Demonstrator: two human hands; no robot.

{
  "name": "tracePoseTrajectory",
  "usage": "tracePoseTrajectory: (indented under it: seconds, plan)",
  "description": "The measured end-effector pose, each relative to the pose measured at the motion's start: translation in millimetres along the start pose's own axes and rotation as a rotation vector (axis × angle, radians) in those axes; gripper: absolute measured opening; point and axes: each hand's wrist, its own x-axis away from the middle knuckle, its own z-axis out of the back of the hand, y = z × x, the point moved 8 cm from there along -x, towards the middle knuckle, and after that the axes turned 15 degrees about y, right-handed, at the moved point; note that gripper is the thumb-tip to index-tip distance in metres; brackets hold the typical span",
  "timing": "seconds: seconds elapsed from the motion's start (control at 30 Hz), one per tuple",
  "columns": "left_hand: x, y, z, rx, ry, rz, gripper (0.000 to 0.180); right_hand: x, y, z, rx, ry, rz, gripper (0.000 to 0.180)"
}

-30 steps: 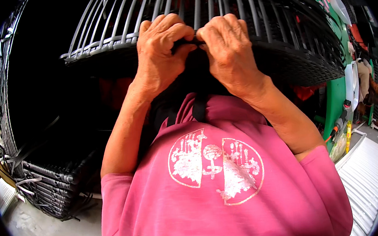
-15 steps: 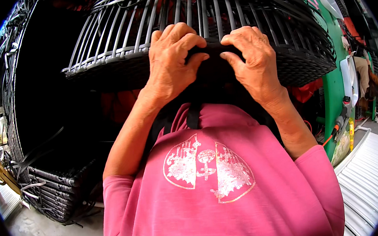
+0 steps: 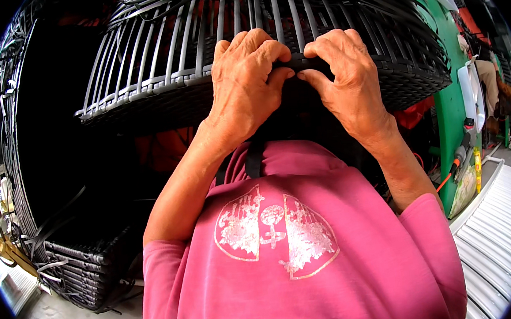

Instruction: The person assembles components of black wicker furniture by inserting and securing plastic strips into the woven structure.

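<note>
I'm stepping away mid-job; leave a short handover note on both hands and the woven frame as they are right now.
Left hand: fingers curled over the rim of the black woven frame, grip closed on a black strand there.
Right hand: beside it on the same rim, thumb pinching that strand.
Done: lower band under the rim is woven.
Left: upright ribs above are bare.
Similar woven pieces stand lower left.

The woven frame (image 3: 256, 42) looks like black plastic wicker, its flat strands smooth with a dull sheen. The pink shirt (image 3: 302, 259) is soft matt cloth carrying a pale, slightly cracked print. The green post (image 3: 447, 110) appears painted and glossy. The ribbed sheet (image 3: 497, 241) looks like pale corrugated metal.
</note>
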Motion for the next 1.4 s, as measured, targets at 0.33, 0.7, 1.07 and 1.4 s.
tracePoseTrajectory:
  seconds: [0.33,0.7,1.07,1.4]
  plan:
    - [7.4,15.8,-1.0,-0.153,0.068,-0.052,0.026,-5.3,-7.1,-4.0,0.048,-0.124,0.105,0.028]
    - [9.3,18.5,-8.0,-0.144,0.055,-0.117,0.031,1.5,0.7,-15.2,0.008,-0.203,0.174,0.02]
    - [18.4,17.7,-8.4,-0.042,0.098,-0.204,0.031,18.0,-1.6,-5.7,-0.061,0.025,0.233,0.017]
    - [5.3,12.3,0.3,0.052,0.019,-0.012,0.02,13.3,-6.5,-12.5,-0.003,0.079,0.147,0.016]
